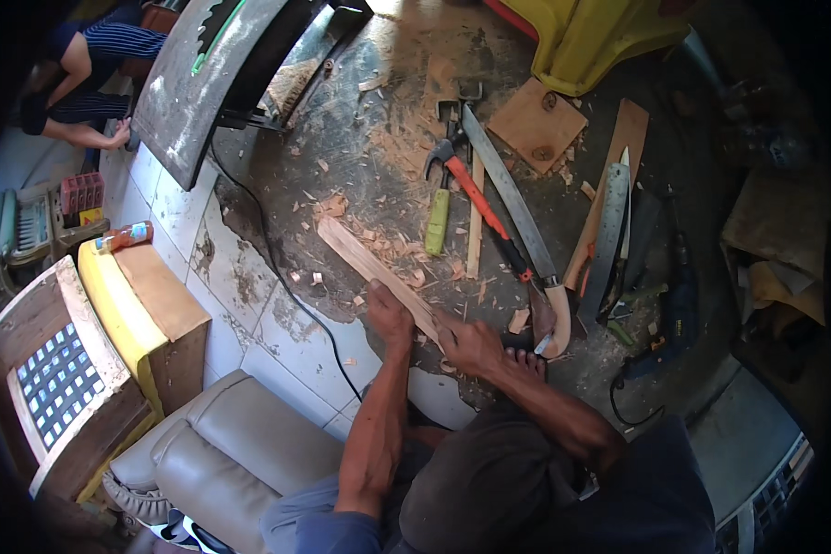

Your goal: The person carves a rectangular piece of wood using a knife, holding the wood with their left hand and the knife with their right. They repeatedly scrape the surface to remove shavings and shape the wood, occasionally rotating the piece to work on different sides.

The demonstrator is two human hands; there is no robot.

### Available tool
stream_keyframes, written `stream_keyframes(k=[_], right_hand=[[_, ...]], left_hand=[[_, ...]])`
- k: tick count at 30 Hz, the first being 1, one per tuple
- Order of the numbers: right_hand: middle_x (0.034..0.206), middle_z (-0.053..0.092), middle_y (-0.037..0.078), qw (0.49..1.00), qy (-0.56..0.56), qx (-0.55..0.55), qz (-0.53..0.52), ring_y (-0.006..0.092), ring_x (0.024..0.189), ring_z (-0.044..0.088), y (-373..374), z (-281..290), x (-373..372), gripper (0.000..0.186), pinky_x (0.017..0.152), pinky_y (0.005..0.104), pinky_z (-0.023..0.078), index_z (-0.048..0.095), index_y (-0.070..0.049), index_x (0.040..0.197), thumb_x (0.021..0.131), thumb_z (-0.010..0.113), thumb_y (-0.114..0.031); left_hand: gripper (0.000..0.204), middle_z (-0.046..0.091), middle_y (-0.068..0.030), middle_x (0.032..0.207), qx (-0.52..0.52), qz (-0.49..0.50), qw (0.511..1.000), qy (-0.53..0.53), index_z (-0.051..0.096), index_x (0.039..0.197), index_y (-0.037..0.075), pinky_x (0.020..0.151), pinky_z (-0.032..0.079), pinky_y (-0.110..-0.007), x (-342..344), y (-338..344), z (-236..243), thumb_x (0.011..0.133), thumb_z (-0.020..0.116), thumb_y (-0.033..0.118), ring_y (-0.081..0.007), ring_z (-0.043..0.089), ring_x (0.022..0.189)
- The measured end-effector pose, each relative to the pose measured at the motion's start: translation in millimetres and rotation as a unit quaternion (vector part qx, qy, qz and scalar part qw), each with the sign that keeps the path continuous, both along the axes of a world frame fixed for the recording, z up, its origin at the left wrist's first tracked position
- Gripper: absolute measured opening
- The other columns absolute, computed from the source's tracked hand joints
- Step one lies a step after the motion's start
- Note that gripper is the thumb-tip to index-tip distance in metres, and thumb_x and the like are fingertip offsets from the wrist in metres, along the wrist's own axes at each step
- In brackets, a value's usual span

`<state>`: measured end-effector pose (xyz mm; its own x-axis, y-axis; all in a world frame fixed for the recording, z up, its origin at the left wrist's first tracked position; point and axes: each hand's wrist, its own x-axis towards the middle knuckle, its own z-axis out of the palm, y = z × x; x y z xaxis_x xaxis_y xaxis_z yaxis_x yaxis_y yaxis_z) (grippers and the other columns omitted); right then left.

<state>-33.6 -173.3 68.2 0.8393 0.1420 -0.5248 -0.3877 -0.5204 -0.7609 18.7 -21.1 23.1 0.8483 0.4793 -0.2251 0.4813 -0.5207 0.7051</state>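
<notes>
A long, pale wooden strip (349, 247) slants across the floor in front of me, its rounded far end among wood shavings. My left hand (391, 316) is closed around the strip's near half. At the near end, my right hand (471, 348) is closed on the strip, fingers bent. Whether a small tool is also under those fingers, I cannot tell. Right of the strip lie a lime-handled tool (438, 222), a hammer (478, 208) with an orange and black handle, and a long curved machete (510, 189) with a pale wooden handle.
Farther right are a handsaw (607, 226), a plank (630, 129) and a corded drill (679, 319). A square board (537, 125) lies near a yellow plastic piece (591, 42). A black cable (286, 282) crosses white tiles beside a grey cushioned seat (249, 429). Another person's hand (120, 137) shows far left.
</notes>
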Motion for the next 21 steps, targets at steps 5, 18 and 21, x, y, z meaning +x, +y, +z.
stream_keyframes(k=[5, 18, 21], right_hand=[[0.074, 0.067, 0.027, 1.000, -0.024, -0.009, -0.007, 0.0468, 0.073, 0.069, 7.2, -5.1, 5.7, 0.044, 0.069, 0.0581, 0.055, 0.061, -0.017, 0.136, 0.093, 0.056, -0.025], [0.080, 0.069, 0.026, 1.000, -0.005, -0.023, 0.002, 0.0480, 0.077, 0.069, 20.7, -7.8, 20.1, 0.045, 0.073, 0.0567, 0.056, 0.060, -0.021, 0.137, 0.093, 0.056, -0.029], [0.079, 0.069, 0.027, 1.000, -0.014, 0.010, -0.004, 0.0489, 0.078, 0.069, 16.8, -7.6, 17.6, 0.045, 0.075, 0.0584, 0.055, 0.059, -0.019, 0.137, 0.094, 0.053, -0.029]], left_hand=[[0.053, 0.066, -0.0264, 0.082, -0.008, 0.010, 1.000, 0.012, 0.061, 0.100, -0.004, 0.068, 0.046, -0.050, -2.2, 2.9, -3.7, 0.109, 0.034, 0.040, -0.0440, 0.063, 0.076], [0.050, 0.066, -0.0267, 0.083, 0.017, -0.003, 1.000, 0.001, 0.061, 0.097, -0.002, 0.067, 0.047, -0.052, 2.6, -1.4, -4.8, 0.108, 0.035, 0.039, -0.0471, 0.064, 0.076], [0.050, 0.066, -0.0269, 0.084, 0.036, -0.023, 0.999, -0.029, 0.061, 0.098, -0.001, 0.067, 0.047, -0.052, 1.0, 9.1, -11.9, 0.108, 0.034, 0.040, -0.0469, 0.063, 0.077]])
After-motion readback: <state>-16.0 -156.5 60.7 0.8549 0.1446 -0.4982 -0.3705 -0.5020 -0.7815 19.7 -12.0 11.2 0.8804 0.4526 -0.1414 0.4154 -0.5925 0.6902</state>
